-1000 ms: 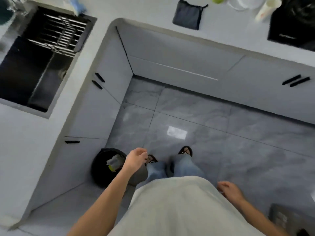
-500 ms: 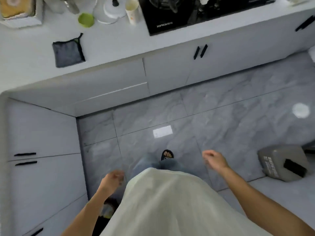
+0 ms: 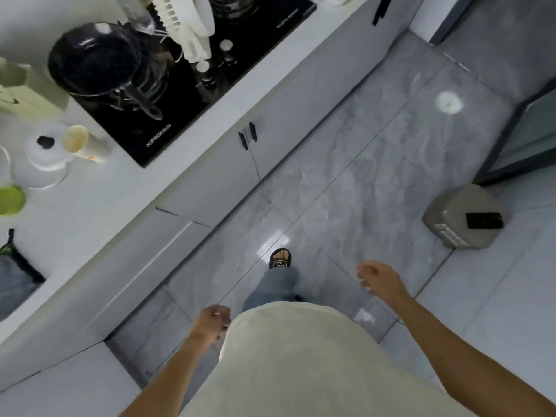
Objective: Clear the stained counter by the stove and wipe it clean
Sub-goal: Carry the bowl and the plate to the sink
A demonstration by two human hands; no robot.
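Note:
The white counter (image 3: 99, 206) runs along the left, beside the black stove (image 3: 186, 94). On it lie a stained paper cup (image 3: 82, 144) on its side, a white lid with a black knob (image 3: 45, 152), a green item (image 3: 10, 200) and a dark grey cloth (image 3: 15, 278) at the left edge. My left hand (image 3: 212, 322) hangs by my hip over the floor, fingers loosely curled, holding nothing. My right hand (image 3: 380, 278) hangs relaxed over the tiles, empty. Both hands are well away from the counter.
A black pot (image 3: 99, 61) sits on the stove, with a white utensil (image 3: 186, 22) behind it. A grey box-shaped container (image 3: 466, 218) stands on the floor at the right, near a dark door frame (image 3: 517, 130). Grey floor tiles (image 3: 346, 176) lie between me and the cabinets.
The view has swung right from the sink and bin toward the stove. The counter items now lie at the left. My hands swing at my sides, both empty.

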